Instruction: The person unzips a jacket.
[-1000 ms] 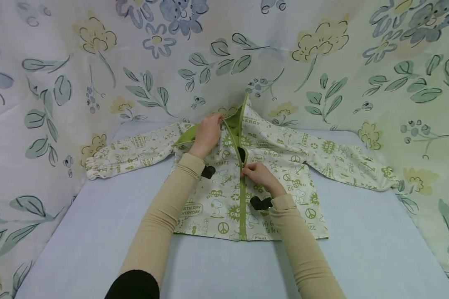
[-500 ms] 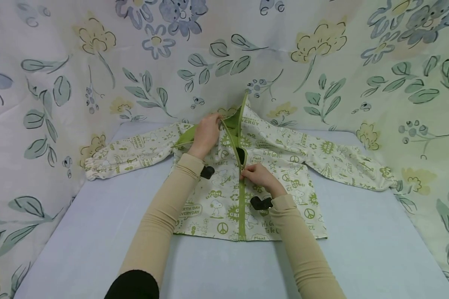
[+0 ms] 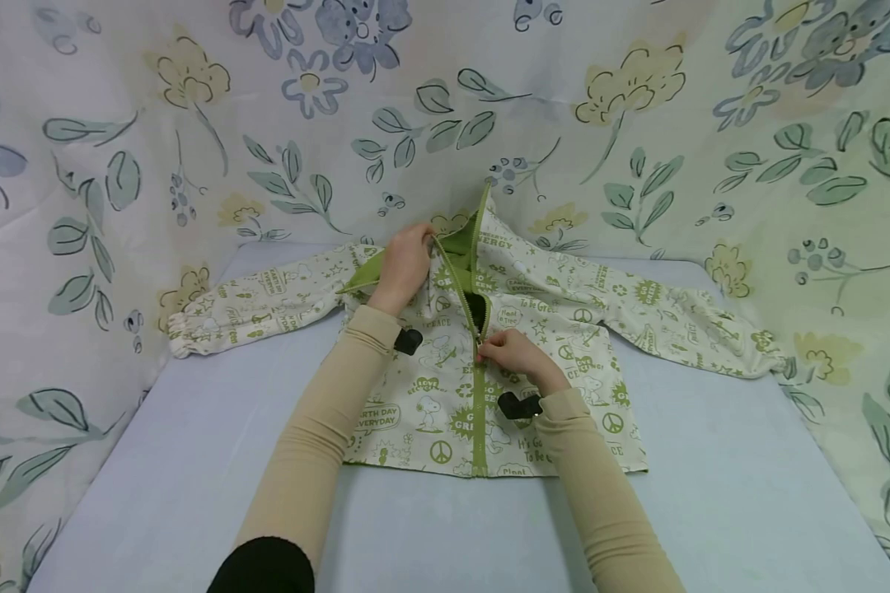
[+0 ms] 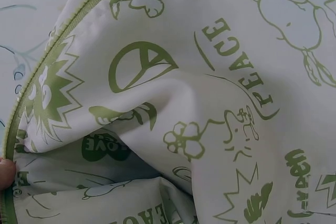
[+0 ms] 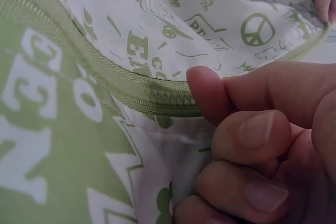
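Observation:
A white jacket (image 3: 430,383) with green print lies front up, sleeves spread to both sides. Its green zipper (image 3: 479,424) is joined along the lower front and parted above, showing the green lining (image 3: 460,240). My left hand (image 3: 405,262) grips the left zipper edge near the collar and holds it up; a fingertip (image 4: 6,174) shows on that edge in the left wrist view. Where the two sides part, my right hand (image 3: 519,356) pinches the zipper pull, which the thumb and index finger mostly hide. Zipper teeth (image 5: 173,99) run up to these fingers in the right wrist view.
The jacket rests on a pale table (image 3: 215,461). Behind and beside it hangs a floral curtain (image 3: 415,49). The right collar edge (image 3: 484,206) stands up against the curtain. Both sleeves (image 3: 267,296) reach toward the table's sides.
My right hand has slid slightly down along the zipper, and the parted section is a little longer. My left hand has shifted slightly left with the zipper edge.

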Demonstrator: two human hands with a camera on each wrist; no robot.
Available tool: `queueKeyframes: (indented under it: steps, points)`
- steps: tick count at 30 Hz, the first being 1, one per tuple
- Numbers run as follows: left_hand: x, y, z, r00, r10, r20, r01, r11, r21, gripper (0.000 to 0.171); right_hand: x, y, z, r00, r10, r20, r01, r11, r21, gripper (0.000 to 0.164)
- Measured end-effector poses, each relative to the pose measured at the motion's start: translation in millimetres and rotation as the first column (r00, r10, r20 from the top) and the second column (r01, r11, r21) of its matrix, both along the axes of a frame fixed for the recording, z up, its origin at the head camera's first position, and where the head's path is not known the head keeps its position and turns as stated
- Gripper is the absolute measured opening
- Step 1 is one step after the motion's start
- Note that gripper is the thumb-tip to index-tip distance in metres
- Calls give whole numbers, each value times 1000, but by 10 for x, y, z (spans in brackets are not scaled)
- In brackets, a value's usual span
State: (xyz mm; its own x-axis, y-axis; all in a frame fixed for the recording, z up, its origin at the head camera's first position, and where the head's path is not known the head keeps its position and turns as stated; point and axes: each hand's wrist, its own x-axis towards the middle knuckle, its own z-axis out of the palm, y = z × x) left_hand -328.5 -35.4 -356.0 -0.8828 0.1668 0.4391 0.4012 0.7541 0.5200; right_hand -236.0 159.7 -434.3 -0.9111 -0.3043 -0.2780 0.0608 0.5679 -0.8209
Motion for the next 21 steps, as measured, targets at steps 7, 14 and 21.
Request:
queueKeyframes:
  steps: [7,14,21]
  points:
    - [10,-24,-8,1000,-13,-12,13,1000,-6,20,1,9,-30,1000,5,-13,-5,1000,-18,27]
    - [115,-21,-13,984,-161,-76,141,965,-222,36,19,21,-72,999,-24,-23,24,999,-30,27]
    - [321,89,-82,880,-455,-137,392,858,-333,27,42,14,6,996,-55,-70,52,998,-39,28]
